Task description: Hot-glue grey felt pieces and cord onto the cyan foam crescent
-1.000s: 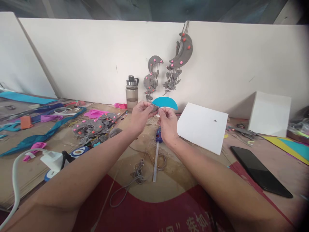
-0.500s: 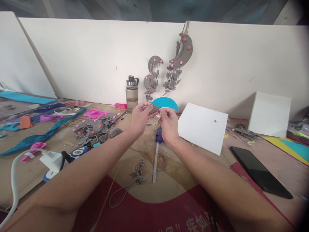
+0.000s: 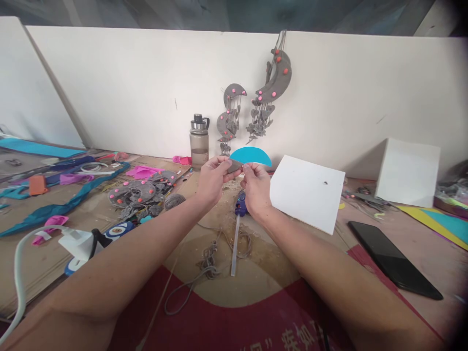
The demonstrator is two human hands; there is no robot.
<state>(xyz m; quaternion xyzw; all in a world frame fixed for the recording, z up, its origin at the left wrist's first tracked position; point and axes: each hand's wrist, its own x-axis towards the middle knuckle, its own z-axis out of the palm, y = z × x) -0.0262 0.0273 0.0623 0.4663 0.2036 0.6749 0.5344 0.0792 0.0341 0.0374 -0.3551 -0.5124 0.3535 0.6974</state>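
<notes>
Between my two hands is a small flat grey piece [image 3: 234, 166], felt-like and pointed toward the right. My left hand [image 3: 212, 179] is closed on it, thumb on top. The thumb and fingers of my right hand [image 3: 256, 184] pinch its right end; the fingertips cover that end. Below my right hand lies a blue glue gun [image 3: 240, 205], partly hidden by the hand, with a clear glue stick [image 3: 235, 248] protruding toward me. A blue half-round piece [image 3: 252, 155] shows just behind the hands.
Grey cord [image 3: 209, 263] lies tangled in front. Left are grey crescents with pink dots [image 3: 133, 193], a ball of grey cord [image 3: 174, 201] and a white plug [image 3: 78, 243]. A bottle [image 3: 199, 144] stands behind. Right are a white board [image 3: 309, 192] and a phone [image 3: 393, 258]. Crescent ornaments [image 3: 278, 80] hang behind.
The grey piece has turned slightly between my fingers, and my right fingertips sit a little differently at its end. Both hands otherwise stay in place.
</notes>
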